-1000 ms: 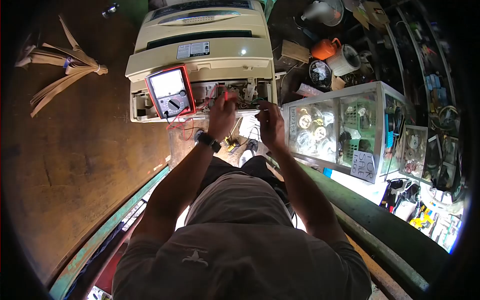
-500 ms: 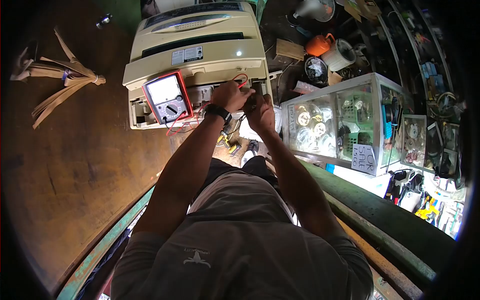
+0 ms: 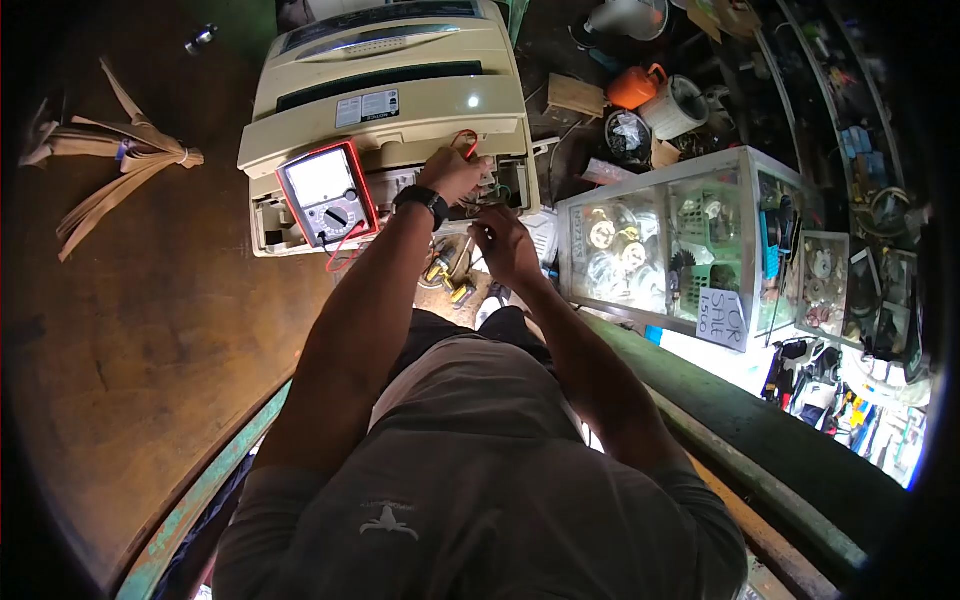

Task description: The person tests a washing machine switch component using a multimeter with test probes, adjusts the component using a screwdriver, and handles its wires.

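Note:
A cream appliance (image 3: 400, 95), which looks like a top-loading washing machine, stands before me with a recessed section exposed along its near edge. My left hand (image 3: 455, 175), with a black watch on the wrist, is over that recess, closed on a red test probe (image 3: 469, 146). My right hand (image 3: 507, 245) is lower, just off the machine's near edge. Its fingers are curled together; what they hold is too small to make out. Wires (image 3: 503, 192) show in the recess between the hands. A red-framed analog multimeter (image 3: 335, 205) leans on the machine's left part, its red lead hanging from it.
On the left, a brown tabletop (image 3: 170, 330) carries a bundle of tan straps (image 3: 135, 155). A glass display case (image 3: 655, 245) with parts inside stands at right. A yellow-black power tool (image 3: 455, 287) lies below, near my foot. An orange container (image 3: 637, 87) and a white bucket (image 3: 675, 108) are behind.
My right hand has moved down and toward me, out of the recess, uncovering wires there. My left hand has shifted slightly left and stays on the probe.

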`<state>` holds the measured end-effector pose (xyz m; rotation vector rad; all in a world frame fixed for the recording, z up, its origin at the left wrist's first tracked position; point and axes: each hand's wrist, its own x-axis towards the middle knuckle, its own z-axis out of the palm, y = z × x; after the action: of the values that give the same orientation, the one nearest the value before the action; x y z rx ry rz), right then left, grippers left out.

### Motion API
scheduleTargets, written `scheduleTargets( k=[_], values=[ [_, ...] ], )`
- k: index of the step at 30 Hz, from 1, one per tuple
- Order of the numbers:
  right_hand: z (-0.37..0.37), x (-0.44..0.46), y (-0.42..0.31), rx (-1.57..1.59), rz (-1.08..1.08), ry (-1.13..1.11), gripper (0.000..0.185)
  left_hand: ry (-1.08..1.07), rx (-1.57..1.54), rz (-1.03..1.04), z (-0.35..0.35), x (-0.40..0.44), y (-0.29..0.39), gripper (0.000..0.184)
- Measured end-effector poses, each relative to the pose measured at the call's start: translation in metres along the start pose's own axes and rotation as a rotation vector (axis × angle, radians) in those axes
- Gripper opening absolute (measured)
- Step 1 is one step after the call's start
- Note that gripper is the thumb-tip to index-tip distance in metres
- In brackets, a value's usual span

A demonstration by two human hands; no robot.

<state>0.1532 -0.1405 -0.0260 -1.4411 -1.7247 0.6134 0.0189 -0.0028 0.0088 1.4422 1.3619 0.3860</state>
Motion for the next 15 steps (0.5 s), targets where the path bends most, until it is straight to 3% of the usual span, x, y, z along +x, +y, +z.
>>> scheduleTargets(
  k=[2, 4, 8, 10, 15],
  values=[
    [-0.017, -0.005, 0.011, 0.083, 0.082, -0.021, 0.012, -0.045, -0.180, -0.056, 0.001, 0.005, -0.007, 0.043],
    [-0.031, 0.001, 0.016, 0.116, 0.163, -0.033, 0.016, 0.015, 0.016, -0.005, -0.002, -0.004, 0.003, 0.043],
    [-0.049, 0.010, 0.012, -0.007, -0.010, -0.088, 0.016, 0.071, 0.035, 0.111, 0.003, 0.006, -0.011, 0.043],
    [-0.050, 0.004, 0.010, 0.009, -0.050, -0.117, 0.017, -0.021, 0.115, 0.001, -0.004, 0.002, -0.005, 0.045],
    [-0.049, -0.009, 0.005, 0.119, 0.070, -0.093, 0.021, -0.010, 0.040, -0.077, 0.000, 0.008, -0.024, 0.048]
  ],
)
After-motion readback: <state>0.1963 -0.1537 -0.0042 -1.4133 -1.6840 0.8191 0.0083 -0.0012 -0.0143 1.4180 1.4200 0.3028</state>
